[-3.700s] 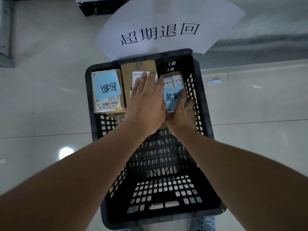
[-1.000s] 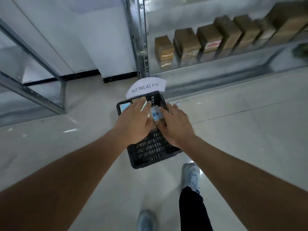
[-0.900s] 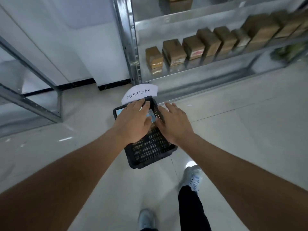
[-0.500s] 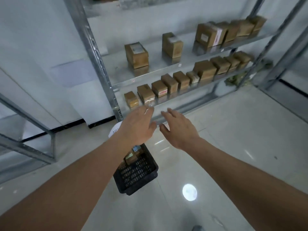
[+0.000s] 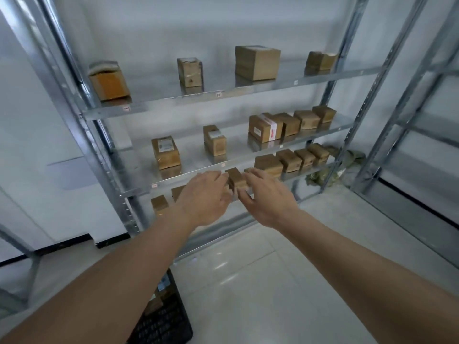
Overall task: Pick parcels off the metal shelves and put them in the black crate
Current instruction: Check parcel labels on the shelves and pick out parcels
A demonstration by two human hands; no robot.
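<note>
Straight ahead, both bare arms reached toward the metal shelves (image 5: 223,95). The left hand (image 5: 203,197) and the right hand (image 5: 267,197) flanked a small brown parcel (image 5: 236,180) on the lowest visible shelf, at about twelve o'clock from the wrists. Both hands had their fingers loosely spread and held nothing; whether any fingertip touched the parcel was hard to make out, since the left hand covered its near left edge. At nine o'clock from the left hand, another small box (image 5: 159,204) sat on the same level, and a second one beside it was mostly hidden behind the left wrist. At two o'clock from the right hand, a row of boxes (image 5: 290,160) ran back along the shelf. Higher shelves carried more cartons, their labels too blurred to read. The black crate (image 5: 164,326) lay on the floor at six o'clock, largely covered by the left forearm and cut off by the lower edge; a blue slip and brown cardboard showed inside it.
</note>
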